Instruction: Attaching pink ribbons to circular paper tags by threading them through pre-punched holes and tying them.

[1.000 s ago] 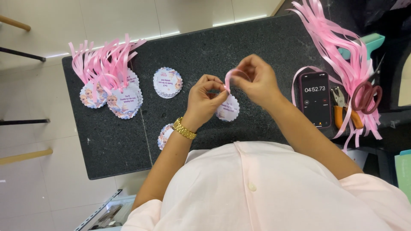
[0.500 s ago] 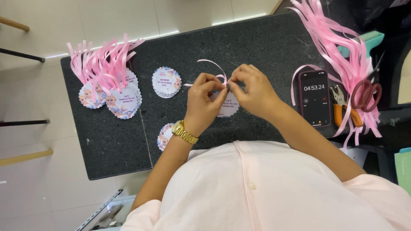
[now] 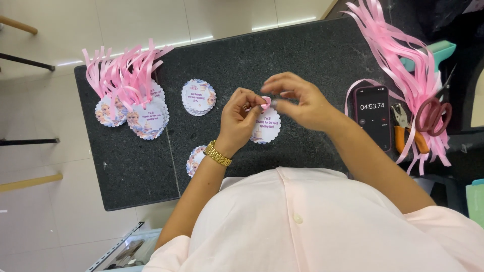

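Pinching a small bit of pink ribbon (image 3: 265,102) between thumb and forefinger, left hand (image 3: 241,117) close over the round scalloped tag (image 3: 267,126), right hand (image 3: 301,100) meeting it from the far side with fingertips also closed narrowly on the same ribbon. Held just above the tag, seemingly so that both sets of fingers can work the ribbon at the tag's top edge, with the tag itself lying on the dark stone table (image 3: 312,55) and partly hidden under the left hand. Gold watch (image 3: 217,153) on the left wrist, nearer the body than the tag.

Left of the tag: one loose tag (image 3: 198,97), then further left a fanned pile of finished tags (image 3: 136,113) with ribbons pointing away, probably set aside there to keep done pieces apart. Just below and left of the tag, another tag (image 3: 194,160) half under the forearm. Right of the tag: a phone (image 3: 373,117) with a running timer, then orange-handled pliers (image 3: 408,132), scissors (image 3: 432,116) and a bundle of cut ribbon strips (image 3: 403,65), all within easy reach of the right hand.

Compared with half a second ago: ribbon loop that arched up above the fingers now gone, drawn down to a tight little fold; hands in nearly the same place over the tag; timer advanced.
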